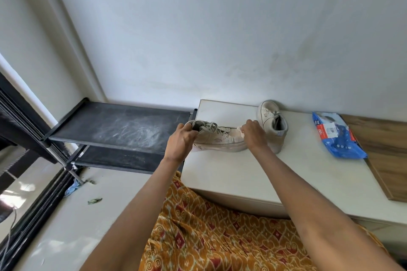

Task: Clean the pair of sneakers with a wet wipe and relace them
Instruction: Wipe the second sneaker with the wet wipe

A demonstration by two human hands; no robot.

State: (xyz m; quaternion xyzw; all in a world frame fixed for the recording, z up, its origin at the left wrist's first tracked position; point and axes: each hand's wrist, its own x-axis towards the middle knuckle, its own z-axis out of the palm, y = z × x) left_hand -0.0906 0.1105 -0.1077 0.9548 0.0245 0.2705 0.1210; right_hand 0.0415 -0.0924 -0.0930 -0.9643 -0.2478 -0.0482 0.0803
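Observation:
A beige sneaker (pixel 217 138) lies sideways on the white table (pixel 242 174), heel to the left and toe to the right, laces in place. My left hand (pixel 180 138) grips its heel collar. My right hand (pixel 253 134) pinches a white wet wipe (pixel 240 128) against the toe. The second sneaker (pixel 272 124) stands upright just behind my right hand, near the wall, also laced.
A blue wet wipe pack (pixel 338 136) lies on the table to the right, beside a wooden board (pixel 387 152). A black two-tier rack (pixel 119 127) stands left of the table. Orange patterned fabric (pixel 209 237) covers my lap below the table edge.

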